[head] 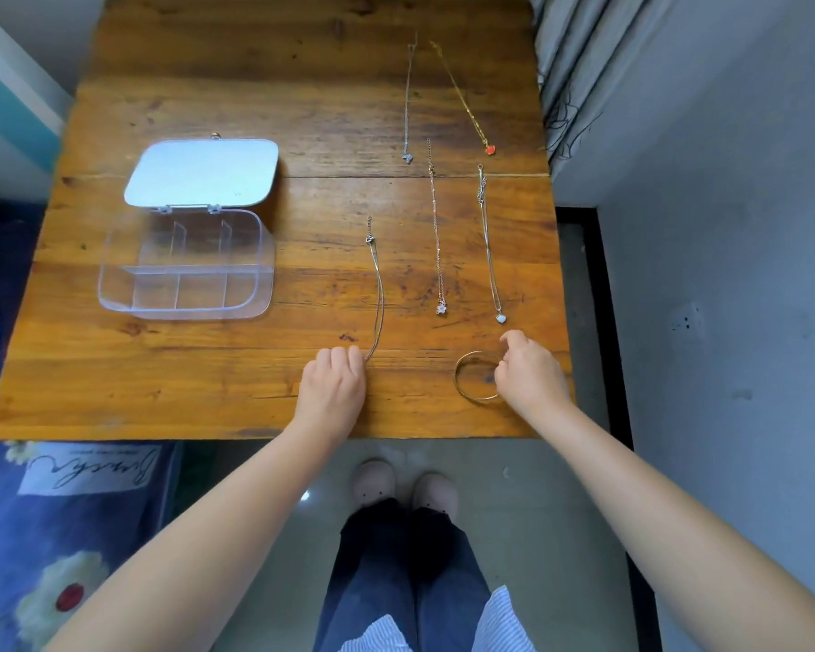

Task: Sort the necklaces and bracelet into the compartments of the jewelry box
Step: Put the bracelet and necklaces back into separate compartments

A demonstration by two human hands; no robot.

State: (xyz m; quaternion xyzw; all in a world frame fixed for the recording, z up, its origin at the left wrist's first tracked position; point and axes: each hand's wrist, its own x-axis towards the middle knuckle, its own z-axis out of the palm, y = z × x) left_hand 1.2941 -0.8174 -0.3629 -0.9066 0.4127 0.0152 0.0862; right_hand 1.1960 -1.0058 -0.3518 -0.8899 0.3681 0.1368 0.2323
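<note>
Nearest, both hands rest on the front of the wooden table (208,110). The left hand (332,385) is curled knuckles-up, its fingers pressed together at the near end of a thin silver necklace (379,294); whether they actually pinch the chain cannot be told. The right hand (528,374) lies over the right side of a gold bracelet (464,385), a plain thin ring flat on the wood, with fingers bent and the thumb raised; its grip on the ring is hidden.

Just beyond, two more chains lie straight: a pinkish necklace (436,237) with a small pale flower charm, and beside it a silver necklace (489,251) with a pale blue pendant.

To the left, well apart from the jewelry, the clear plastic jewelry box (114,284) sits open, its dividers forming several bare compartments and its lid (203,174) folded back.

Farthest, a short silver chain (408,101) ends in a small charm, and a gold chain (464,98) runs slantwise to a red pendant.
</note>
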